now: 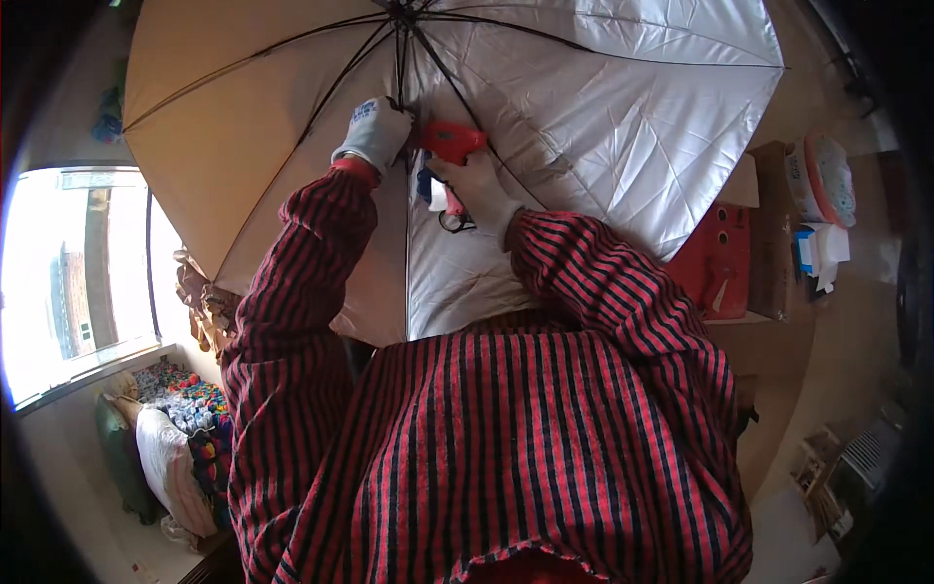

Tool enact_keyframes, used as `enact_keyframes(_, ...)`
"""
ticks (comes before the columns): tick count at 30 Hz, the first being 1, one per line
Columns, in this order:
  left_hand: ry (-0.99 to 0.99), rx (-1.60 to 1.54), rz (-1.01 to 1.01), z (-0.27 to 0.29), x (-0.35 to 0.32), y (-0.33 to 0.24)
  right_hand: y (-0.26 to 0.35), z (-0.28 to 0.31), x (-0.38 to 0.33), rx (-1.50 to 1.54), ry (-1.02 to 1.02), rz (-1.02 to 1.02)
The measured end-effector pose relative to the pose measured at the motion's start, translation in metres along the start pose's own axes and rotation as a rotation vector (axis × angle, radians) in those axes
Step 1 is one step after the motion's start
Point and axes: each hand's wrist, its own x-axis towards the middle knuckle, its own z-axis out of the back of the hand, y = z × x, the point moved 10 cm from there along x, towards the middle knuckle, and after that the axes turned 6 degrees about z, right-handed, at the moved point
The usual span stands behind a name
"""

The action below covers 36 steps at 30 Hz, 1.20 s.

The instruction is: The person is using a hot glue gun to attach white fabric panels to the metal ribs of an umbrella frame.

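An open umbrella [603, 117] with a silver lining and black ribs fills the upper part of the view, its inside facing me. My left hand [377, 131], in a white work glove, grips the black central shaft [406, 253] near the runner. Just to its right, my right hand [479, 190], also gloved, holds a red umbrella handle [453, 141] against the shaft. A small black loop and a blue-and-white piece hang below the handle. Both arms wear red-and-black striped sleeves.
A red box [718, 258] and a brown cardboard box [773, 243] stand at the right, with a white packet [822, 180] and tissues beyond. A bright window [78, 273] is at the left, with colourful bedding [185, 399] below it. A small wooden rack [822, 477] sits at lower right.
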Motion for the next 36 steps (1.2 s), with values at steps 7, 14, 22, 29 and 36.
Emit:
enact_keyframes(7, 0.151, 0.296, -0.283, 0.001, -0.009, -0.040, -0.009, 0.007, -0.027, -0.022, -0.215, -0.094)
enact_keyframes(14, 0.250, -0.022, 0.024, 0.000, 0.001, -0.026, -0.007, -0.002, -0.040, 0.071, -0.233, -0.109)
enact_keyframes(22, 0.263, 0.478, -0.539, -0.040, 0.010, -0.047, -0.003, -0.004, -0.060, 0.048, -0.171, -0.376)
enact_keyframes(29, 0.054, 0.599, -0.828, -0.031, -0.002, -0.063, 0.006, -0.015, -0.065, 0.409, -0.123, -0.420)
enact_keyframes(36, 0.200, 0.317, -0.791, -0.043, 0.013, -0.031, -0.003, -0.014, -0.065, 0.271, -0.102, -0.354)
